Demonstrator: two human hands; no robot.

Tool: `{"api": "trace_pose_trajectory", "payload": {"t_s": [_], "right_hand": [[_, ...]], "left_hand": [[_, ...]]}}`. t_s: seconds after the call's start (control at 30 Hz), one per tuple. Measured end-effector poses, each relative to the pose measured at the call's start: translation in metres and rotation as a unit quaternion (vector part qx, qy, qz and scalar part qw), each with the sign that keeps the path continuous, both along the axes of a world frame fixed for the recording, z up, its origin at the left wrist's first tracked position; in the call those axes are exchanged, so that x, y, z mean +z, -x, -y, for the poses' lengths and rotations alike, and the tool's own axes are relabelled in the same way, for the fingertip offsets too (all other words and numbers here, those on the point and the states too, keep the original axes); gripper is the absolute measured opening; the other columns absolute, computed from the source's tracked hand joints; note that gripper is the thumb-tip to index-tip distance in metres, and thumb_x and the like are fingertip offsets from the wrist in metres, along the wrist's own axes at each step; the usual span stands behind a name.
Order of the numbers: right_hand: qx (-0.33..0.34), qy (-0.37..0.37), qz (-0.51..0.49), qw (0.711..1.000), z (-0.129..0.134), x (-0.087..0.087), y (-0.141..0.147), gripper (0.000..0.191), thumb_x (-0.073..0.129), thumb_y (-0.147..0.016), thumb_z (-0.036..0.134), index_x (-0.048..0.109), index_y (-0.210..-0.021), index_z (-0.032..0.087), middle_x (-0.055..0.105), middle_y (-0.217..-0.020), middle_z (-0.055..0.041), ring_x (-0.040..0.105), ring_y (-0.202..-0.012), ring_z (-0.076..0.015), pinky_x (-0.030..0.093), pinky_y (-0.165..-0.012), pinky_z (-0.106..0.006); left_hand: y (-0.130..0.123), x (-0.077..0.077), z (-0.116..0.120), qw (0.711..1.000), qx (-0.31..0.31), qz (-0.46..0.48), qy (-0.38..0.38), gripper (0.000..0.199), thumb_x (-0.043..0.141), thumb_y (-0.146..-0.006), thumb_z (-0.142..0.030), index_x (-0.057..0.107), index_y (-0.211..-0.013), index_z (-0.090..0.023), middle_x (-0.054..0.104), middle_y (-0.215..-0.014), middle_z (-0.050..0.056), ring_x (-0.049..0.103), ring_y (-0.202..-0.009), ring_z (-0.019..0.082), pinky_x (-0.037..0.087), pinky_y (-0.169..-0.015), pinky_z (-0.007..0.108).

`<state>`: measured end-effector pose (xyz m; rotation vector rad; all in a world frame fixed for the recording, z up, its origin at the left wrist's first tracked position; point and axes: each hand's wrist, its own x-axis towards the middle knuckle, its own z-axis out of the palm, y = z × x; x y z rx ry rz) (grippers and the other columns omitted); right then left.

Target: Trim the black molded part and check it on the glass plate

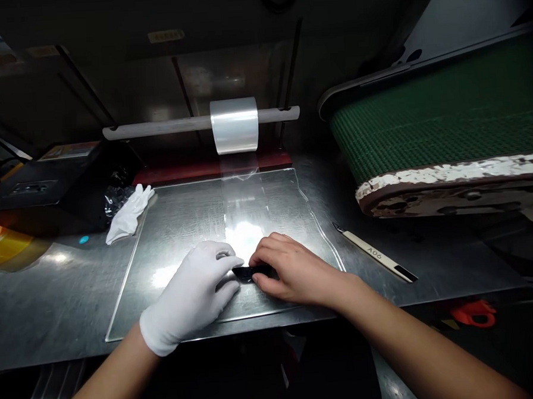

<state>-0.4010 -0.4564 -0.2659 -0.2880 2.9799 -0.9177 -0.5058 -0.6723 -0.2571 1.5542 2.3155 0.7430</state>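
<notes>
A small black piece [245, 274] lies between my two hands near the front of a clear sheet [182, 213] on the metal table. My left hand [193, 289], in a white glove, grips its left end with thumb and fingers. The bare right hand [288, 268] has its fingers closed on the right end, covering part of it. Just beyond the hands, a strip of clear film [244, 203] runs down from a roll [234, 125] on a white rod [155, 128].
To the right lies a cutter [372, 253] marked A06, below a green conveyor belt [445, 113]. A white glove [128, 215] rests at the left by a black box [42, 181] and yellow tape rolls [3, 243]. Red handles [473, 313] show at the lower right.
</notes>
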Motion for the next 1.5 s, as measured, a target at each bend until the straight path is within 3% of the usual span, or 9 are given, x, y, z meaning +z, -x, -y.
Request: {"api": "trace_pose_trajectory", "payload": {"t_s": [0.23, 0.37, 0.53, 0.7, 0.87, 1.0, 1.07, 1.23, 1.5], "right_hand": [[-0.02, 0.026, 0.007, 0.999, -0.009, 0.006, -0.008, 0.02, 0.068, -0.098, 0.031, 0.074, -0.115, 0.021, 0.071, -0.106, -0.0044, 0.061, -0.106, -0.0241, 0.051, -0.099, -0.044], [-0.053, 0.04, -0.083, 0.994, -0.014, 0.001, -0.024, 0.027, 0.07, -0.097, 0.028, 0.069, -0.123, 0.02, 0.068, -0.114, -0.0072, 0.059, -0.11, -0.0244, 0.052, -0.097, -0.042], [-0.032, -0.004, -0.189, 0.981, -0.008, -0.009, -0.039, 0.015, 0.062, -0.101, 0.019, 0.07, -0.113, 0.019, 0.065, -0.112, -0.0096, 0.056, -0.106, -0.0243, 0.051, -0.09, -0.042], [-0.034, -0.036, -0.196, 0.979, -0.001, -0.017, -0.036, 0.02, 0.06, -0.104, 0.022, 0.072, -0.12, 0.02, 0.067, -0.11, -0.01, 0.055, -0.104, -0.025, 0.053, -0.088, -0.043], [-0.045, -0.036, -0.188, 0.98, 0.001, -0.023, -0.026, 0.019, 0.059, -0.106, 0.023, 0.074, -0.113, 0.016, 0.068, -0.108, -0.0105, 0.055, -0.102, -0.0241, 0.053, -0.087, -0.042], [-0.048, -0.018, -0.188, 0.981, 0.001, -0.026, -0.02, 0.018, 0.059, -0.106, 0.022, 0.075, -0.108, 0.015, 0.068, -0.105, -0.0098, 0.055, -0.1, -0.0232, 0.053, -0.086, -0.04], [-0.05, -0.011, -0.183, 0.982, 0.0, -0.026, -0.016, 0.018, 0.058, -0.106, 0.022, 0.075, -0.108, 0.015, 0.068, -0.104, -0.0096, 0.055, -0.099, -0.023, 0.053, -0.085, -0.04], [-0.052, -0.014, -0.169, 0.984, -0.007, -0.029, -0.007, 0.017, 0.06, -0.106, 0.022, 0.076, -0.11, 0.018, 0.068, -0.102, -0.0089, 0.055, -0.099, -0.0231, 0.054, -0.087, -0.04], [-0.072, -0.021, -0.148, 0.986, -0.008, -0.035, -0.001, 0.016, 0.063, -0.105, 0.025, 0.077, -0.11, 0.019, 0.067, -0.102, -0.008, 0.057, -0.1, -0.0238, 0.053, -0.089, -0.041]], "left_hand": [[-0.001, -0.012, -0.008, 1.0, -0.007, -0.012, 0.003, 0.019, 0.055, -0.104, -0.021, 0.074, -0.105, -0.024, 0.07, -0.1, 0.003, 0.059, -0.098, 0.023, 0.045, -0.091, 0.042], [-0.002, -0.008, -0.011, 1.0, 0.01, 0.002, 0.008, 0.021, 0.053, -0.105, -0.024, 0.074, -0.1, -0.024, 0.07, -0.099, 0.002, 0.059, -0.097, 0.022, 0.046, -0.092, 0.041], [-0.002, -0.003, -0.017, 0.999, 0.026, -0.001, 0.019, 0.031, 0.047, -0.106, -0.02, 0.071, -0.087, -0.023, 0.067, -0.09, 0.002, 0.056, -0.091, 0.022, 0.044, -0.088, 0.042], [-0.002, -0.004, -0.021, 0.999, 0.039, -0.004, 0.024, 0.033, 0.046, -0.106, -0.019, 0.068, -0.082, -0.022, 0.065, -0.087, 0.002, 0.054, -0.09, 0.022, 0.042, -0.087, 0.042], [-0.003, -0.006, -0.023, 0.999, 0.047, -0.01, 0.02, 0.034, 0.045, -0.104, -0.016, 0.067, -0.078, -0.021, 0.063, -0.084, 0.002, 0.055, -0.087, 0.022, 0.043, -0.084, 0.042], [-0.006, -0.007, -0.021, 0.996, 0.086, -0.012, -0.028, 0.021, 0.051, -0.104, -0.019, 0.071, -0.109, -0.022, 0.068, -0.102, 0.003, 0.06, -0.099, 0.021, 0.046, -0.092, 0.04], [-0.007, -0.007, -0.019, 0.992, 0.102, -0.033, -0.066, 0.023, 0.053, -0.104, -0.02, 0.067, -0.122, -0.022, 0.068, -0.11, 0.005, 0.059, -0.106, 0.021, 0.046, -0.097, 0.039], [-0.005, -0.01, -0.022, 0.995, 0.055, -0.087, -0.016, 0.027, 0.048, -0.105, -0.017, 0.066, -0.085, -0.021, 0.059, -0.084, 0.003, 0.052, -0.083, 0.02, 0.041, -0.077, 0.039], [-0.002, -0.018, -0.028, 0.994, 0.061, -0.091, 0.024, 0.031, 0.044, -0.107, -0.02, 0.064, -0.083, -0.019, 0.06, -0.086, 0.006, 0.053, -0.088, 0.024, 0.043, -0.08, 0.04]]}}
